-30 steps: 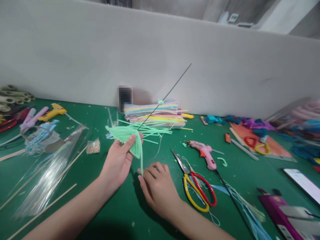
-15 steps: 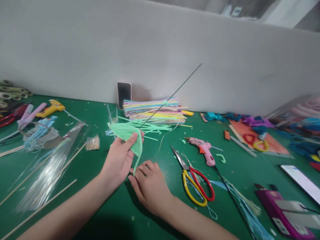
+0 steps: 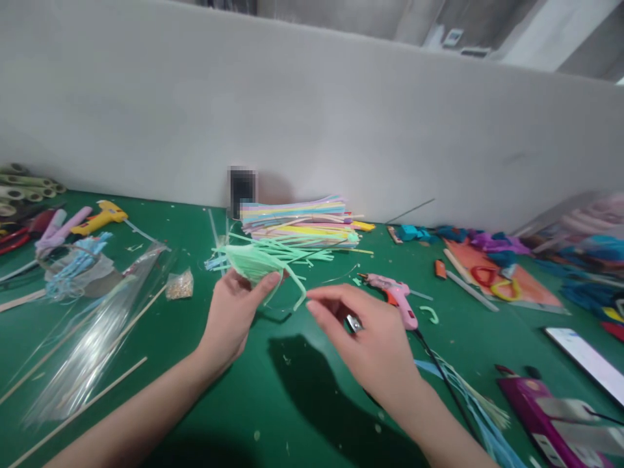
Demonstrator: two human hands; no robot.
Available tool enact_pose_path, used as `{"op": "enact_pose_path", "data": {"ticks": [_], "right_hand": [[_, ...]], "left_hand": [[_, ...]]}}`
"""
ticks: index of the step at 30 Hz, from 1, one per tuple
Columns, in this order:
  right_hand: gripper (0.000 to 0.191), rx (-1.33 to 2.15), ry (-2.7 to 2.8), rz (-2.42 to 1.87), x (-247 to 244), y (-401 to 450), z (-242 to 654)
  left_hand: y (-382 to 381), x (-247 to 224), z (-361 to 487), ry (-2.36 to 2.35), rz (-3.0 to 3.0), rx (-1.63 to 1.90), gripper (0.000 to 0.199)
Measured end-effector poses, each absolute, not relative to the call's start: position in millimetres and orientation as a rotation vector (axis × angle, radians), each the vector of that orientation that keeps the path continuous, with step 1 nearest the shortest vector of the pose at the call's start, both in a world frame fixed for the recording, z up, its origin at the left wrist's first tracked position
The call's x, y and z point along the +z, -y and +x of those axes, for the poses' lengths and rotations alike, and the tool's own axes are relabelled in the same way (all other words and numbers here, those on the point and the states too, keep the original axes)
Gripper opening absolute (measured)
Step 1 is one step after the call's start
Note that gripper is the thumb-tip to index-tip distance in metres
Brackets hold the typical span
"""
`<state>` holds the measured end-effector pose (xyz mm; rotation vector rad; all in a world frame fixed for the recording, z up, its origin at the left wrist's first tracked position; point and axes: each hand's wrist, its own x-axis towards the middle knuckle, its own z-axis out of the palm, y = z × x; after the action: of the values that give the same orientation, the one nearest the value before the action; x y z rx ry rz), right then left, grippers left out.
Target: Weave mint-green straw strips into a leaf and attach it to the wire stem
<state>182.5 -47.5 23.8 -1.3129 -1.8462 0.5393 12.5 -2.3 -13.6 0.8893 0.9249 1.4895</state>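
My left hand (image 3: 231,311) pinches a mint-green leaf shape made of pipe cleaners (image 3: 253,261), thumb on top and fingers beneath. A loose pipe-cleaner end (image 3: 295,278) curves out of the leaf's right side and bends sharply back near its tip. At that bend the thumb and index fingertip of my right hand (image 3: 363,328) close together on the strip. A thin dark wire (image 3: 412,211) slants up to the right behind the leaf. Through the gap in my right hand's fingers shows the metal pivot of the scissors (image 3: 353,323); the hand and forearm hide the rest.
Bundled pastel pipe cleaners (image 3: 295,218) lie at the back, before a phone-like dark device (image 3: 242,190). To the right are a pink glue gun (image 3: 397,296), a purple power strip (image 3: 529,409) and a phone (image 3: 587,357). Clear plastic sleeves (image 3: 104,338) and sticks lie left.
My right hand has risen and moved right, over the scissors. The loose strip, which hung down, now swings right with a bent tip. The leaf has turned, and its wire points lower and farther right.
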Motion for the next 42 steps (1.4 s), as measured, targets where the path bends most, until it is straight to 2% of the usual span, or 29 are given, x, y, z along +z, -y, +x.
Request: {"op": "enact_pose_path", "data": {"ticks": [7,15,19,22,25,28,30,32,35,42], "right_hand": [[0.013,0.153,1.864,-1.202,1.6,36.0,177.4],[0.012,0.193,1.920,-1.162,-2.8,41.6,168.6],[0.015,0.282,1.950,-1.177,-5.3,42.7,166.7],[0.017,0.510,1.832,-1.223,-0.5,43.3,168.6],[0.025,1.095,1.529,-1.138,9.0,41.5,172.4],[0.045,1.652,1.140,-0.820,17.9,38.6,176.8],[0.055,1.823,0.986,-0.650,21.1,38.0,178.7],[0.050,1.873,0.908,-0.595,21.6,38.8,178.6],[0.031,1.856,0.830,-0.679,18.8,42.3,173.9],[0.043,1.821,0.626,-0.840,16.1,54.2,155.7]], "left_hand": [[17.7,-3.7,19.5,-0.834,0.869,1.302,0.018],[17.4,-9.4,13.1,-1.050,1.135,1.284,0.018],[13.0,-12.1,3.3,-1.347,1.608,1.348,0.014],[4.6,-11.0,-8.0,-1.221,2.069,1.572,0.005],[-3.9,-3.3,-23.4,-0.980,2.574,1.854,0.020],[-4.9,11.2,-38.0,-0.777,3.188,1.776,0.022],[-0.7,21.2,-43.6,-0.709,3.350,1.735,0.019],[4.8,28.3,-44.7,-0.727,3.417,1.708,0.018],[9.0,30.3,-40.5,-0.719,3.468,1.722,0.021],[-0.7,17.6,-35.6,-0.484,3.343,2.100,0.015]]}}
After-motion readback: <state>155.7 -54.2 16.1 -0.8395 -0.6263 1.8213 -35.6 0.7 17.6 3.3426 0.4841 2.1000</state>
